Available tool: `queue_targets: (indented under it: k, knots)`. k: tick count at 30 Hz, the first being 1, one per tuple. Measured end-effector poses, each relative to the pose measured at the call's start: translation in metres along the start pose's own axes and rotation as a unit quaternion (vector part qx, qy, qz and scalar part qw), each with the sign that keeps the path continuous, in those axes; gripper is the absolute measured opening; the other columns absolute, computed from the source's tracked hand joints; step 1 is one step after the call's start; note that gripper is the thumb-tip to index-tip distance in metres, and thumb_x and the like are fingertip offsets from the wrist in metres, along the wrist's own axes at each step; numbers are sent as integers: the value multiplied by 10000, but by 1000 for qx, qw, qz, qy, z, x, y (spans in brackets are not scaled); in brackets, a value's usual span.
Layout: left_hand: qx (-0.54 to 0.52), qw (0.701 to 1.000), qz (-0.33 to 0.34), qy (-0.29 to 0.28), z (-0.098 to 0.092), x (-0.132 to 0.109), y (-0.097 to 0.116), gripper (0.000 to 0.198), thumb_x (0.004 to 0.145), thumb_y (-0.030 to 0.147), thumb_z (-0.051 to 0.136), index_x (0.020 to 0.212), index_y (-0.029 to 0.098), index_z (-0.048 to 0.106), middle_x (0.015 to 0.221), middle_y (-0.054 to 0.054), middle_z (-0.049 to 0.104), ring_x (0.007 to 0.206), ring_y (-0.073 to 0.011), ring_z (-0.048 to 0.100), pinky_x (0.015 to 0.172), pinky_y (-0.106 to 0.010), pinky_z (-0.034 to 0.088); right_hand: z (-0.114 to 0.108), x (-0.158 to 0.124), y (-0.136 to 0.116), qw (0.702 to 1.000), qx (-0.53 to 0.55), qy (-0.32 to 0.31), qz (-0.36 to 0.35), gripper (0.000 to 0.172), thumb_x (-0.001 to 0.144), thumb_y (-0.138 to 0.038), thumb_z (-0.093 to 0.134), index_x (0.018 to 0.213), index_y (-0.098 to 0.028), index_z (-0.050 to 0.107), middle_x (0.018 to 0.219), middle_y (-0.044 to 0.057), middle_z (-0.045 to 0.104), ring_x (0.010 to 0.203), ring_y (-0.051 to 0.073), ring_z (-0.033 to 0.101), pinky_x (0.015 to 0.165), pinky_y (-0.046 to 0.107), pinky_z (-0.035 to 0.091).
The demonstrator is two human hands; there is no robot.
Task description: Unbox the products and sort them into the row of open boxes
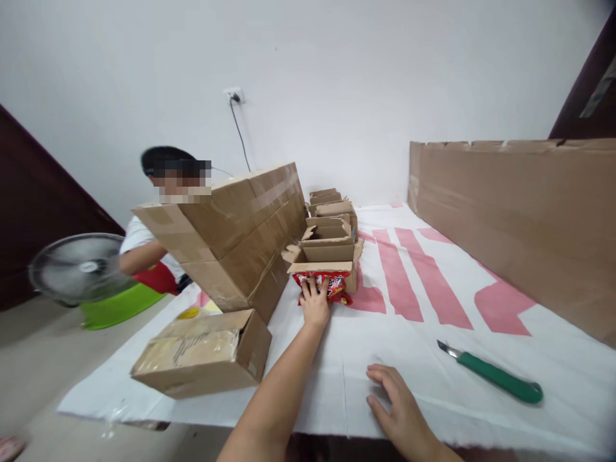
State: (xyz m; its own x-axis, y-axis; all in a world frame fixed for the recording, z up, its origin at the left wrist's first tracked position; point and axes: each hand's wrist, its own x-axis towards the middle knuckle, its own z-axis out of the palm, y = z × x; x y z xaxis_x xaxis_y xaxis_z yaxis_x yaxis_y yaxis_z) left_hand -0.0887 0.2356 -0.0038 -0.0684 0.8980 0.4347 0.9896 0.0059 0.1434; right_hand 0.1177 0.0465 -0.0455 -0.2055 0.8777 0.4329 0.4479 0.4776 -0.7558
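A red snack packet (339, 282) with white and dark print stands against the front of an open cardboard box (322, 266). On the packet lies my left hand (315, 305), its fingers spread over the front and gripping it. More cardboard boxes with raised flaps (330, 231) line up behind that one; what they contain is mostly hidden. Nearer to me, my right hand (397, 407) hovers over the white cloth, fingers apart and slightly bent, with nothing in it. To its right rests a green-handled utility knife (500, 375), blade exposed.
Closed cartons (240, 218) form a stacked wall at left, with a single taped carton (202, 356) before it. A long cardboard panel (520, 224) borders the right side. Beyond the cartons is another person (154, 250), near a fan (79, 266). White cloth with pink shapes (399, 276) covers the table.
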Motion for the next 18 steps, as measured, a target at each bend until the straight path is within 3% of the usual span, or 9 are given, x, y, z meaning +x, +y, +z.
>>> queue_targets:
  k: [5,8,10,13,16,18]
  knots:
    - [-9,1000,-1,-14,7,-7,-2,643,835,140,519,1450,239,362,1559,-168,229,1441,-391,121,1091,-576,242,3,0,10,989,104,55,90,306,863,-289,538,1158,-209,521,1108,117,650,965,215,638,833,364,540]
    - [-18,1000,-7,-24,5,-13,1,722,813,188,565,1480,191,288,1581,-193,116,1448,-406,56,1098,-614,194,4,2,18,959,214,112,149,327,834,-346,568,1124,-217,490,1056,106,672,990,219,642,848,376,531]
    - [-37,999,1,0,-2,-21,7,764,779,186,602,1477,176,290,1583,-197,85,1447,-423,1,1099,-648,133,2,3,20,939,264,130,176,343,817,-373,588,1111,-228,489,1040,93,675,1014,220,636,885,397,513]
    - [-102,991,75,39,-16,-49,18,674,739,143,621,1386,181,438,1557,-177,204,1448,-403,31,1116,-627,123,1,4,20,930,290,128,185,343,811,-373,599,1110,-238,496,1047,84,670,1023,215,627,912,409,495]
    - [-205,960,191,-19,-30,-89,26,406,776,189,613,1181,184,584,1388,-155,456,1383,-338,269,1090,-542,288,0,3,19,932,292,125,175,327,820,-367,593,1106,-238,500,1052,85,668,1026,209,624,913,402,495]
    - [-265,936,219,-68,-36,-115,29,321,786,274,646,1095,194,604,1238,-125,555,1289,-310,388,1043,-508,365,-1,3,17,934,293,115,168,315,826,-364,591,1101,-237,502,1064,90,670,1029,208,626,913,401,496]
